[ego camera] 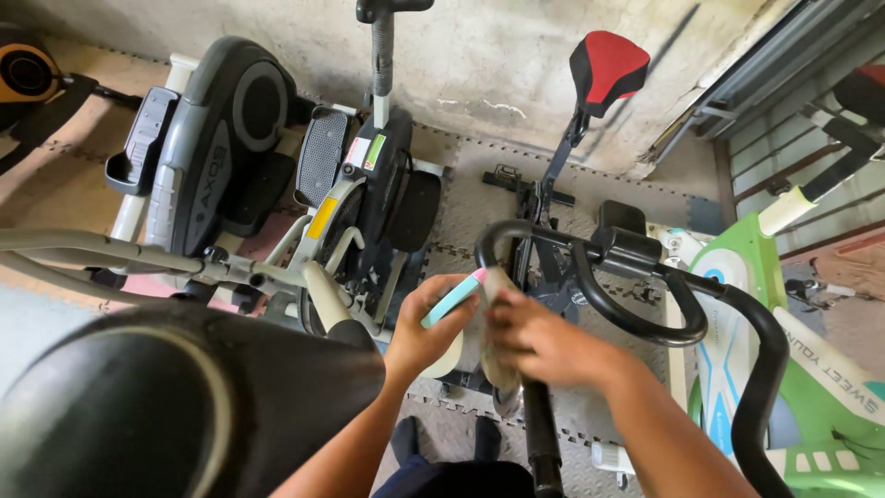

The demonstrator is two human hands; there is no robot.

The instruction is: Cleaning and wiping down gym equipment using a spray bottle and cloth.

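My left hand (426, 332) grips a slim light-blue object (452, 300) with a pink tip, held slanted up to the right. Right beside it my right hand (539, 339) is closed on a crumpled grey cloth (498, 364) that hangs down between the two hands. Both hands are just below the left end of a black curved handlebar (645, 327) of an exercise bike. The bike's red-and-black saddle (604, 69) stands on its post further away.
A grey elliptical trainer (198, 148) and a black-and-white exercise bike (373, 189) stand to the left on grey foam floor tiles (466, 198). A green-and-white machine (793, 369) is at the right. A large black rounded part (175, 406) fills the lower left. A concrete wall runs behind.
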